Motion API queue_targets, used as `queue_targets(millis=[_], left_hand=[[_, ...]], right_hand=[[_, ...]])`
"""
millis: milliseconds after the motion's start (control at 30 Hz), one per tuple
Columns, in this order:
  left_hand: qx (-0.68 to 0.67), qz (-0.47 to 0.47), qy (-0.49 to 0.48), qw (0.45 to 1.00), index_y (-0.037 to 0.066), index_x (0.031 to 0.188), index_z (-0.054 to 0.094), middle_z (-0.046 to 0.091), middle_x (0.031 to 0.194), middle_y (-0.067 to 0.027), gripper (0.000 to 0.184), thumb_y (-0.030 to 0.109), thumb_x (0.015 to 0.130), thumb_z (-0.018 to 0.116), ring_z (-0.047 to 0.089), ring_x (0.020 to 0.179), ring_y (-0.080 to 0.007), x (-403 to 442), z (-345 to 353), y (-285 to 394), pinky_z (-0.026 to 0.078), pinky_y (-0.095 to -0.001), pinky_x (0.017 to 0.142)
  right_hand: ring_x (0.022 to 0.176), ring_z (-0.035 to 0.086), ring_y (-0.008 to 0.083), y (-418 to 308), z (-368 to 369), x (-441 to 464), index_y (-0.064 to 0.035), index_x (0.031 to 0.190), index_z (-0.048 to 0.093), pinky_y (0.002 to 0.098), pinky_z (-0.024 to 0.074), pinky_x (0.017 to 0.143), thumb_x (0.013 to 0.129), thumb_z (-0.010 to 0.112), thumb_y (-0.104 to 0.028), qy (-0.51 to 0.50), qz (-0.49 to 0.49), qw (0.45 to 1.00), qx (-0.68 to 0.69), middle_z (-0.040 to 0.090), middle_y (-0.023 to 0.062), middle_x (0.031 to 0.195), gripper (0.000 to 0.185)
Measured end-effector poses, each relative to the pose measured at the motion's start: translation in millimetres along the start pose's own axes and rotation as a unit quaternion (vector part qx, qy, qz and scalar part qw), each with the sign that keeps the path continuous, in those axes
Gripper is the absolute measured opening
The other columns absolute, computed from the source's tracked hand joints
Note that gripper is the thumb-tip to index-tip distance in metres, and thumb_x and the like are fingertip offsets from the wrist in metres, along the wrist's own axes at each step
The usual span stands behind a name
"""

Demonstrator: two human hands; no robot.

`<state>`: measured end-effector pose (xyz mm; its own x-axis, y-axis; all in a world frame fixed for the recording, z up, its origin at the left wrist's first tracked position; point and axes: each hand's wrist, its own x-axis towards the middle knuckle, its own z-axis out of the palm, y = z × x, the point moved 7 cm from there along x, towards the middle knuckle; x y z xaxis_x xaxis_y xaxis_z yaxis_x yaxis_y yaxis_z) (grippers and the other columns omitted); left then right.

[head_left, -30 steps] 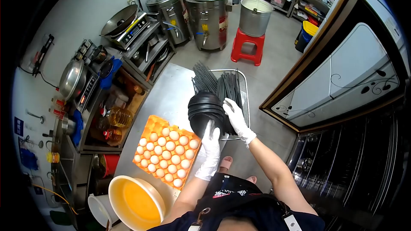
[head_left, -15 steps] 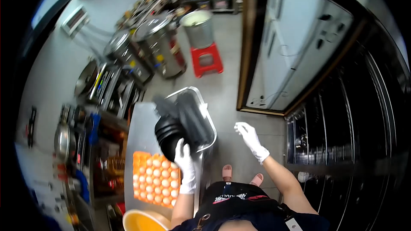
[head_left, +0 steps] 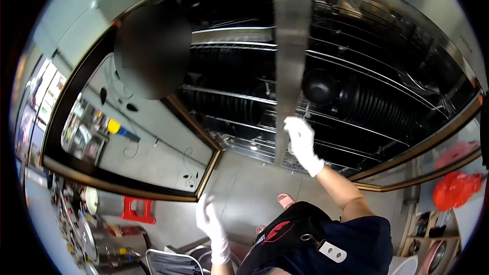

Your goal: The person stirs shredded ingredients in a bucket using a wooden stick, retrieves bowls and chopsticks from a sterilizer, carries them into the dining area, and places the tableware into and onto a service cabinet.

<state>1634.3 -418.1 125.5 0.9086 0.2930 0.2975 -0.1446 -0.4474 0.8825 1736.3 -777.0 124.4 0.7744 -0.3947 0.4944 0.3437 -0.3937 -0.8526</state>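
Note:
My right hand (head_left: 302, 145), in a white glove, reaches up in front of the metal centre post (head_left: 290, 76) of a dark cabinet. Its fingers are stretched out with nothing in them; whether they touch the post I cannot tell. Black bowls (head_left: 379, 104) stand in a row on a wire shelf to the upper right of that hand, with one round bowl (head_left: 320, 86) facing out at the row's end. My left hand (head_left: 210, 221), also gloved, is low and to the left, fingers apart and holding nothing. It is above the metal tray (head_left: 170, 254) and a steel basin.
The cabinet's framed glass door (head_left: 153, 137) swings out on the left. Beyond it are a red stool (head_left: 138, 210) and steel pots (head_left: 114, 242). A red plastic bag (head_left: 457, 192) hangs at the right, above wooden shelves (head_left: 433, 237).
The view has swung right from the egg table to the cabinet. My left hand has come away from the black bowls in the tray; my right hand is now raised at the cabinet.

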Motion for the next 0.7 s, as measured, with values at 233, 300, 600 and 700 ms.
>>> queue_targets(millis=[233, 300, 600, 700], left_hand=[[-0.121, 0.122, -0.398, 0.901, -0.001, 0.134, 0.039, 0.051, 0.127, -0.0188, 0.054, 0.015, 0.086, 0.059, 0.053, 0.114, -0.0275, 1.3, 310.1, 94.0, 0.040, -0.0353, 0.097], [-0.016, 0.209, -0.330, 0.920, -0.003, 0.139, 0.026, 0.035, 0.137, -0.0271, 0.068, 0.019, 0.085, 0.061, 0.039, 0.125, -0.0395, 9.4, 370.4, 107.6, 0.035, -0.0400, 0.102], [0.088, 0.025, -0.236, 0.968, -0.015, 0.136, 0.013, 0.034, 0.135, -0.0341, 0.089, 0.014, 0.075, 0.070, 0.036, 0.127, -0.0422, 72.6, 470.2, 119.8, 0.032, -0.0391, 0.106], [0.035, 0.013, -0.167, 0.985, -0.014, 0.122, 0.040, 0.055, 0.110, -0.0328, 0.067, 0.020, 0.073, 0.072, 0.058, 0.096, -0.0434, 86.1, 495.2, 93.4, 0.045, -0.0406, 0.089]], right_hand=[[0.105, 0.051, 0.0344, 86.6, -103.2, 182.2, -0.0006, 0.118, 0.052, 0.0436, 0.0413, 0.091, 0.082, 0.058, -0.020, 0.288, -0.069, 0.873, -0.388, 0.055, 0.0167, 0.113, 0.041], [0.116, 0.045, 0.0347, 110.9, -118.5, 234.1, -0.0007, 0.123, 0.049, 0.0466, 0.0368, 0.097, 0.081, 0.061, -0.029, 0.252, 0.085, 0.881, -0.391, 0.052, 0.0169, 0.124, 0.051], [0.125, 0.040, 0.0376, 198.9, -151.7, 348.5, -0.0065, 0.132, 0.045, 0.0500, 0.0325, 0.102, 0.078, 0.053, -0.062, 0.135, 0.257, 0.889, -0.355, 0.046, 0.0186, 0.134, 0.078], [0.125, 0.043, 0.0362, 230.7, -155.5, 352.1, -0.0102, 0.136, 0.043, 0.0438, 0.0354, 0.102, 0.075, 0.049, -0.071, 0.032, 0.325, 0.883, -0.338, 0.046, 0.0164, 0.136, 0.087]])
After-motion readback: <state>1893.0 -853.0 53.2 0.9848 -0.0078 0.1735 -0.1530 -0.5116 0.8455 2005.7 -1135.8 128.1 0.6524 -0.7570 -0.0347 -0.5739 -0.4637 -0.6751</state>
